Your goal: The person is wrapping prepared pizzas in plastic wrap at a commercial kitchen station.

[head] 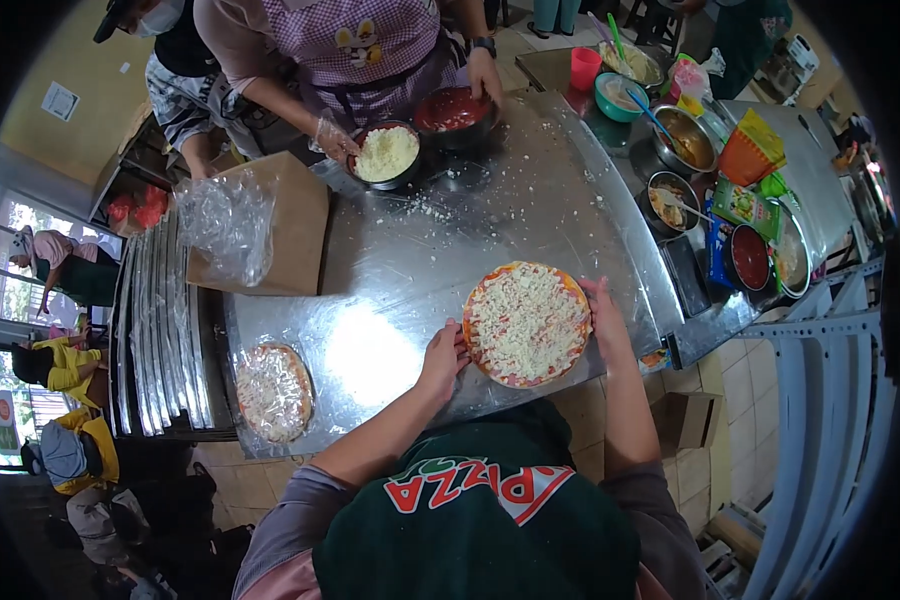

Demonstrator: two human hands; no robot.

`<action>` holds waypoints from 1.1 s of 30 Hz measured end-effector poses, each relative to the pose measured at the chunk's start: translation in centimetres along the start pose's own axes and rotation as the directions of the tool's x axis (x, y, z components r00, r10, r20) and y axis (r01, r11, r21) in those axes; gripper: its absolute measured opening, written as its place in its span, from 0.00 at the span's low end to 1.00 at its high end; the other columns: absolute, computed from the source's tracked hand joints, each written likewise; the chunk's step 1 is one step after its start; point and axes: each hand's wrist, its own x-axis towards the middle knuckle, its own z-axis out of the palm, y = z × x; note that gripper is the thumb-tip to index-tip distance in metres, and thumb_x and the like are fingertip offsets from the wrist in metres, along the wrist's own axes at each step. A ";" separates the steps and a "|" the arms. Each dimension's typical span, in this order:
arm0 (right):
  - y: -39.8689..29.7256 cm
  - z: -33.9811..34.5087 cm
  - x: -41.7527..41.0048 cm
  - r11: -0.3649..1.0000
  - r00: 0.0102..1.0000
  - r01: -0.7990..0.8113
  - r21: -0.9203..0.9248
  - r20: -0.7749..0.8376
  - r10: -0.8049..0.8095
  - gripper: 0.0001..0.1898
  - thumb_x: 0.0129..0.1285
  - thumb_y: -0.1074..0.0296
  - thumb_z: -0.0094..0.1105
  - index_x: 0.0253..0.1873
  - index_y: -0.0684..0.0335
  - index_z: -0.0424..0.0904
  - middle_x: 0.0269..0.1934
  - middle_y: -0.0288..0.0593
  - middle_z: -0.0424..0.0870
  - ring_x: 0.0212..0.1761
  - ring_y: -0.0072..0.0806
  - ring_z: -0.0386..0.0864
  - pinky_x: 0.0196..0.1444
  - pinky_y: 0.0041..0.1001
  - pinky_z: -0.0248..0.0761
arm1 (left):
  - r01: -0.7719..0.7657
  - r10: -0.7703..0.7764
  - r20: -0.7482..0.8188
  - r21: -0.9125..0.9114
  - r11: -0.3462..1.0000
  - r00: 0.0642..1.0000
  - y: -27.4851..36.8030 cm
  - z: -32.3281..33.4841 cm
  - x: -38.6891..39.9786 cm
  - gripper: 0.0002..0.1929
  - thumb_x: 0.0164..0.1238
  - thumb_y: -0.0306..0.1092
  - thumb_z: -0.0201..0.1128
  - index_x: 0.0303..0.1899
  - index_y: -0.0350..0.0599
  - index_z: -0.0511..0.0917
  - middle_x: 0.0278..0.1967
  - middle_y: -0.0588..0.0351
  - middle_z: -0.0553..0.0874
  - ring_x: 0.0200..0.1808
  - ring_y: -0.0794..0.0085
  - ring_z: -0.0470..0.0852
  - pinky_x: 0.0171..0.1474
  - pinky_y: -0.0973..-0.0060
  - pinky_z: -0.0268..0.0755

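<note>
A round pizza [526,322] topped with grated white cheese and red bits is held by its edges between my two hands, over the near edge of the steel table [435,262]. My left hand [444,358] grips its left rim with the fingers reaching below. On the right rim rests my right hand [607,319], thumb and fingers at the crust. Another pizza [274,392], wrapped in clear plastic, lies at the table's left corner.
A cardboard box [296,217] holds clear plastic bags [229,221] beside stacked metal trays [157,330]. Across the table, a co-worker's gloved hand [335,140] touches a bowl of grated cheese [386,154]. Bowls and a saucepan [682,139] crowd the right-hand table; blue-grey metal shelving [802,375] stands nearer.
</note>
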 end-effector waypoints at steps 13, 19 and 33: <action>-0.7 14.8 -6.6 0.301 0.811 0.463 -0.833 0.261 -0.524 0.30 0.52 0.60 0.67 0.58 0.66 0.71 0.52 0.54 0.73 0.57 0.47 0.70 0.59 0.39 0.64 | -0.591 0.748 0.227 0.763 0.262 0.624 3.3 -14.4 5.2 0.23 0.62 0.41 0.63 0.55 0.40 0.73 0.49 0.46 0.76 0.48 0.61 0.77 0.51 0.69 0.70; 9.9 28.3 -11.9 -0.012 0.218 0.976 -0.217 0.975 0.049 0.38 0.52 0.48 0.64 0.63 0.68 0.64 0.50 0.45 0.71 0.52 0.37 0.71 0.50 0.34 0.66 | -0.276 0.567 0.330 0.944 -0.182 0.754 9.2 -21.6 4.2 0.24 0.52 0.40 0.69 0.49 0.38 0.74 0.44 0.42 0.78 0.45 0.50 0.77 0.51 0.60 0.70; 15.5 29.6 -12.1 -0.046 0.131 0.989 -0.142 0.973 -0.192 0.12 0.56 0.62 0.60 0.40 0.63 0.75 0.36 0.43 0.76 0.38 0.35 0.78 0.37 0.30 0.75 | -0.343 0.162 0.315 0.918 0.197 0.935 12.5 -23.3 4.3 0.09 0.60 0.37 0.65 0.35 0.42 0.78 0.26 0.50 0.84 0.20 0.67 0.81 0.19 0.69 0.69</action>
